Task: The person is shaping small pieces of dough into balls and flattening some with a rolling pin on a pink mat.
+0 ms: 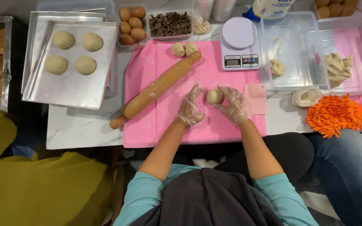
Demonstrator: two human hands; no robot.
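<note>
Grey scale screen (233, 62); behind it, perhaps a blue-and-white bottle label (269, 7).

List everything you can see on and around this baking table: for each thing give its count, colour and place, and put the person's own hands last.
Dough ball: one, pale cream, between the hands on the mat.
Mat: one, pink, table centre.
Rolling pin: one, wooden, slanted across the mat's left side.
Small dough pieces: two, cream, top of the mat.
Baking tray: silver, far left, holding four dough rounds.
Eggs: five, brown, in a clear tub.
Chocolate chunks: dark brown, in a clear tub.
Scale: one, white, right of the mat.
Scraper: one, pink, right mat edge.
Mitt: orange, shaggy, right.
Left hand: clear glove, beside the ball.
Right hand: clear glove, touching the ball.
</note>
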